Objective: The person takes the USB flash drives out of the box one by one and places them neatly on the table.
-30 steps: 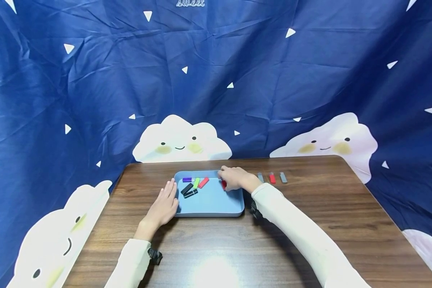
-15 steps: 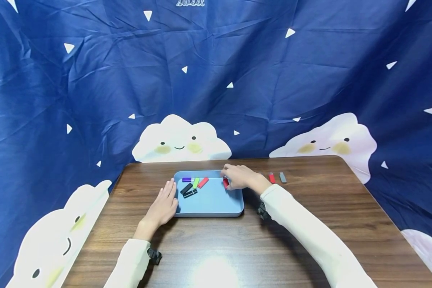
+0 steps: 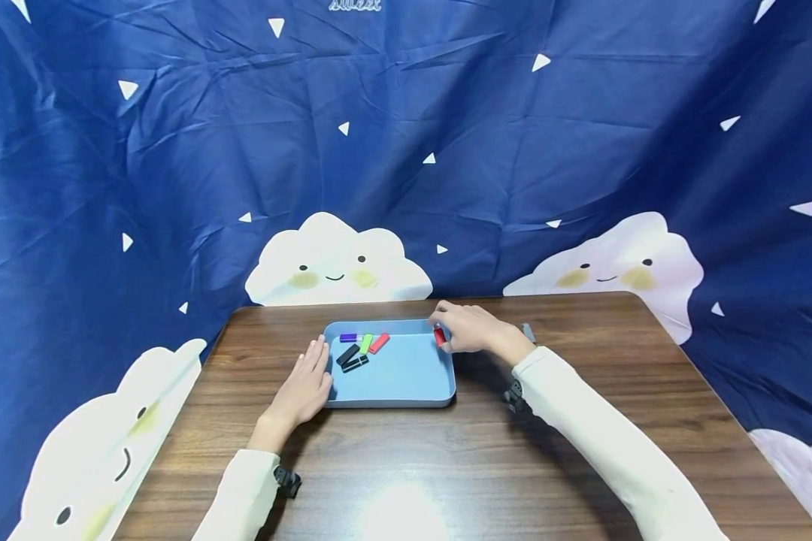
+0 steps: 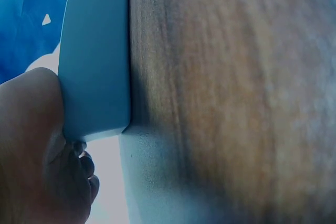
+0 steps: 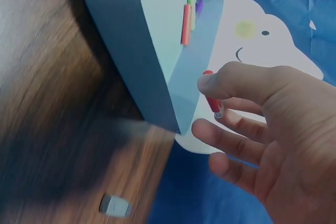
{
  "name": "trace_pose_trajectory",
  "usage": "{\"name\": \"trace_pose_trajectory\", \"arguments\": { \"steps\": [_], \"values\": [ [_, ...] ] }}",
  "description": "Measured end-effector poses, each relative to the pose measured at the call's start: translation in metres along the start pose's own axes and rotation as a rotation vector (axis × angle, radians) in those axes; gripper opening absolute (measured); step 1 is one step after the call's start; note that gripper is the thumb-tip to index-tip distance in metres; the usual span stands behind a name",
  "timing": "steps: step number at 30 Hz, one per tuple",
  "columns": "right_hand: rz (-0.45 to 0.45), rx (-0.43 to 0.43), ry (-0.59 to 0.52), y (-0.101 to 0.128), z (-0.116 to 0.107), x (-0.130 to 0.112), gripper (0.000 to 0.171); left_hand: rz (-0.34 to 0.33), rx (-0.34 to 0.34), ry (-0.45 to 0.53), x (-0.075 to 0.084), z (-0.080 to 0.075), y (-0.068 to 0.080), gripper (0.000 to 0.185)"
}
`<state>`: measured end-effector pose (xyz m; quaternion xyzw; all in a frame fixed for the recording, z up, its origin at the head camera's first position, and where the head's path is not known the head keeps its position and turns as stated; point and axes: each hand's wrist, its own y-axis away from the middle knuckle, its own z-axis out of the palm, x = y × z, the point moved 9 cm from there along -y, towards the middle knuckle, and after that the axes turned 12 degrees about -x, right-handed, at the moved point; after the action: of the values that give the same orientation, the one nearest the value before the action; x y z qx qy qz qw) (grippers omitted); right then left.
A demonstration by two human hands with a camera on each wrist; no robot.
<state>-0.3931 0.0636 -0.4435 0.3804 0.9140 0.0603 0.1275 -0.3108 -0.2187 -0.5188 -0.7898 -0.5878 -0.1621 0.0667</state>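
A light blue tray (image 3: pixel 406 391) lies on the wooden table. In it are a purple stick (image 3: pixel 349 337), a green stick (image 3: pixel 366 344), a red stick (image 3: pixel 379 343) and two black sticks (image 3: pixel 352 359). My right hand (image 3: pixel 446 333) is over the tray's far right corner and pinches a small red stick (image 3: pixel 439 336) between thumb and fingers. The right wrist view shows that red stick (image 5: pixel 212 100) in the fingers beside the tray's wall (image 5: pixel 142 72). My left hand (image 3: pixel 314 368) lies flat on the table, its fingers against the tray's left edge (image 4: pixel 97 61).
A small grey piece (image 3: pixel 528 331) lies on the table right of my right hand, also in the right wrist view as the grey piece (image 5: pixel 115 205). A dark blue cloth with white clouds (image 3: pixel 338 263) hangs behind the table (image 3: pixel 582 406).
My right hand has carried the red stick to the right, from inside the tray to its far right corner, and now hides pieces on the table there. The left hand has stayed put.
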Motion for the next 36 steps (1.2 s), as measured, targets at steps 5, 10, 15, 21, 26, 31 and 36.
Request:
{"name": "trace_pose_trajectory", "arguments": {
  "steps": [5,10,15,21,26,31,36],
  "values": [
    [0.02,0.022,-0.011,0.012,-0.005,0.013,0.049,-0.017,-0.034,-0.004,-0.002,0.001,-0.002,0.063],
    [0.033,0.038,-0.019,0.025,-0.007,0.027,0.048,-0.02,-0.053,-0.006,-0.003,0.004,-0.004,0.064],
    [0.061,0.065,-0.02,0.039,-0.007,0.042,0.049,-0.009,-0.037,-0.011,-0.002,0.004,-0.003,0.064],
    [0.093,0.098,-0.048,0.056,-0.008,0.061,0.049,-0.001,-0.016,-0.027,0.0,0.002,-0.002,0.063],
    [0.114,0.12,-0.05,0.069,-0.008,0.075,0.05,-0.005,-0.013,-0.027,0.0,0.001,-0.002,0.063],
    [0.142,0.135,-0.05,0.08,-0.006,0.091,0.051,0.012,0.007,-0.018,0.0,0.001,-0.001,0.062],
    [0.17,0.139,-0.083,0.091,-0.004,0.107,0.054,0.018,0.017,-0.016,0.0,0.002,-0.002,0.062]
  ]
}}
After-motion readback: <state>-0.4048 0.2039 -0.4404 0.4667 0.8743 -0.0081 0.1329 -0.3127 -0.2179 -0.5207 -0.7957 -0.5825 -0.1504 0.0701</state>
